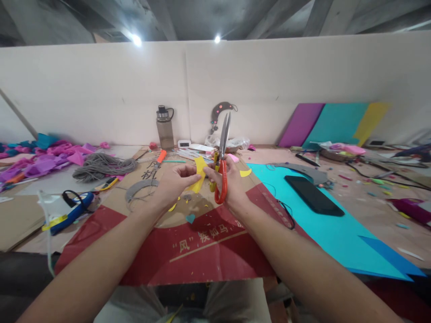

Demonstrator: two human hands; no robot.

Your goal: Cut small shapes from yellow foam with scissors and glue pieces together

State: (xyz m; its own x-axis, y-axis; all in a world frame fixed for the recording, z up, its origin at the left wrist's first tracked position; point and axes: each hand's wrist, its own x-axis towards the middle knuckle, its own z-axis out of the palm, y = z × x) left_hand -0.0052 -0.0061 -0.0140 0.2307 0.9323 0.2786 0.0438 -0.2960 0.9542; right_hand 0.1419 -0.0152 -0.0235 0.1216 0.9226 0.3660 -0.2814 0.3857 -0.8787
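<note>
My left hand (180,180) pinches a small yellow strip (199,172) of felt or paper above the cardboard. A pair of scissors (222,143) with red handles is in my right hand (232,181), its blades pointing up and away from me. The fingertips of my right hand come close to the strip's right edge; whether they touch it I cannot tell. Under the hands lies a red and brown cardboard sheet (208,264) with yellow scraps (173,207) and a teal heart (190,218). A grey crescent (139,190) lies beside my left wrist.
At the back stand a bottle (165,130) and a decorated grey crescent (220,110). Grey cord (101,167) and purple scraps (50,163) are at left. To the right, a black phone (313,195) rests on turquoise sheets (350,237). An orange-handled cutter (161,156) lies near the bottle.
</note>
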